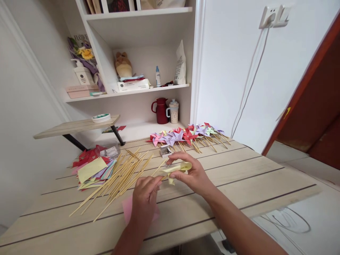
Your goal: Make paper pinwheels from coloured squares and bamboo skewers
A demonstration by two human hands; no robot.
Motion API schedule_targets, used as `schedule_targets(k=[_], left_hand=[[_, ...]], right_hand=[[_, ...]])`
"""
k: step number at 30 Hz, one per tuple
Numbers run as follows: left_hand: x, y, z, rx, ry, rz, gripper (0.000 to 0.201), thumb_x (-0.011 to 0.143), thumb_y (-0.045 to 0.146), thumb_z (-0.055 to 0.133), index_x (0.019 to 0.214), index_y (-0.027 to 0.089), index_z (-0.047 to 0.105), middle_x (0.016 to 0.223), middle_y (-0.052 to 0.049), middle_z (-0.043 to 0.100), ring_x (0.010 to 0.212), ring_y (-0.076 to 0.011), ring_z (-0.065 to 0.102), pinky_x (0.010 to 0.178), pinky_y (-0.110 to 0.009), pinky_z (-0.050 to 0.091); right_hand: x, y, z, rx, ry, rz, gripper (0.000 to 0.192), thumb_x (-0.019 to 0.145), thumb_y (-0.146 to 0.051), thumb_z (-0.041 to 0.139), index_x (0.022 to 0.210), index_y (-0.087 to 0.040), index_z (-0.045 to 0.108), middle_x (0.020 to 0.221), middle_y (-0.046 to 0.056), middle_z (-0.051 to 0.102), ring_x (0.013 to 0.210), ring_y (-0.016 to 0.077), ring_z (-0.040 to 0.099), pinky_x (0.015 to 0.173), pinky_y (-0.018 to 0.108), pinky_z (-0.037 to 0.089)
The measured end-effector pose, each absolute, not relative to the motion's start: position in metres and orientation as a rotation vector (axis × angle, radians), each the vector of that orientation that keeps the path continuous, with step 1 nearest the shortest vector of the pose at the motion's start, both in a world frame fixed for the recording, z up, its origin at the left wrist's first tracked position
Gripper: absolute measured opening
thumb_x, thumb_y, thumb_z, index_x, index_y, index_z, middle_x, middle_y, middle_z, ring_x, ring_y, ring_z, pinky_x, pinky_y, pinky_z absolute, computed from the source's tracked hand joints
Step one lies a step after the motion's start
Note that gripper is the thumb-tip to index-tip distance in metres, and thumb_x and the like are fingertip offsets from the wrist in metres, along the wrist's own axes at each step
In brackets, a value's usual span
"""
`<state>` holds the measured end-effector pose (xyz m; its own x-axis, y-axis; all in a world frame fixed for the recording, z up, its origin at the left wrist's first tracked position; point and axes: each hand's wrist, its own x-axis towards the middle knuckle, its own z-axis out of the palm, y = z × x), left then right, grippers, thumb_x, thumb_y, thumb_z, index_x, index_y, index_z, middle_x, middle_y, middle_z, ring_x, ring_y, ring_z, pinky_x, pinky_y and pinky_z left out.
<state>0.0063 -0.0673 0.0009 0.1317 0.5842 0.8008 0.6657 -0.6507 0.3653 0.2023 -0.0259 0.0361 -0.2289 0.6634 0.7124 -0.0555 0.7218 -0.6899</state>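
My right hand is closed around a pale yellow paper pinwheel above the middle of the table, thumb below and fingers over it. My left hand pinches a thin wooden stick, whose tip meets the underside of the pinwheel; most of the stick is hidden by the hand. Beneath my left hand lies a pink paper sheet, partly covered. Just behind the pinwheel stands a small open box with tiny metallic items, too small to make out.
Loose wooden sticks spread left of my hands, beside stacked coloured paper. Several finished pinwheels on sticks lie at the back right. A raised wooden stand is at the back left. A red jug and a cup stand behind.
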Motion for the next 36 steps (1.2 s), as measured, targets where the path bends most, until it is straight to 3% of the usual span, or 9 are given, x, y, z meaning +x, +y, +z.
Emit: schedule_targets(k=[6, 16, 25, 36], left_hand=[[0.004, -0.072, 0.007, -2.221, -1.23, -1.55, 0.022, 0.095, 0.019, 0.052, 0.101, 0.022, 0.073, 0.075, -0.001, 0.071, 0.07, -0.0161, 0.063, 0.069, -0.03, 0.049], [-0.001, -0.081, 0.005, -2.117, -1.054, -1.52, 0.027, 0.095, 0.012, 0.049, 0.109, 0.023, 0.069, 0.094, -0.002, 0.076, 0.076, -0.0153, 0.065, 0.077, -0.033, 0.046], [0.004, -0.09, 0.009, -2.143, -0.97, -1.388, 0.033, 0.092, 0.008, 0.051, 0.116, 0.025, 0.066, 0.087, -0.001, 0.075, 0.072, -0.014, 0.065, 0.076, -0.031, 0.047], [0.003, -0.096, 0.006, -2.136, -0.968, -1.369, 0.03, 0.095, 0.008, 0.047, 0.116, 0.019, 0.065, 0.086, -0.003, 0.072, 0.078, -0.0155, 0.06, 0.081, -0.031, 0.046]], right_hand=[[0.202, -0.025, 0.034, -0.495, -1.683, 0.739, 0.052, 0.073, -0.03, 0.085, 0.12, -0.033, 0.062, 0.106, 0.003, 0.071, 0.103, 0.0235, 0.064, 0.094, 0.04, 0.048], [0.205, -0.028, 0.03, -0.362, -1.619, 0.734, 0.023, 0.081, -0.027, 0.077, 0.1, -0.031, 0.064, 0.092, 0.002, 0.072, 0.094, 0.0234, 0.065, 0.092, 0.043, 0.049], [0.202, -0.039, 0.018, -0.317, -1.57, 0.801, 0.019, 0.08, -0.025, 0.077, 0.092, -0.03, 0.063, 0.086, 0.003, 0.073, 0.083, 0.0227, 0.067, 0.079, 0.041, 0.053], [0.203, -0.035, 0.016, -0.174, -1.536, 0.871, 0.028, 0.08, -0.021, 0.077, 0.1, -0.033, 0.062, 0.087, 0.002, 0.072, 0.081, 0.0219, 0.067, 0.076, 0.04, 0.053]])
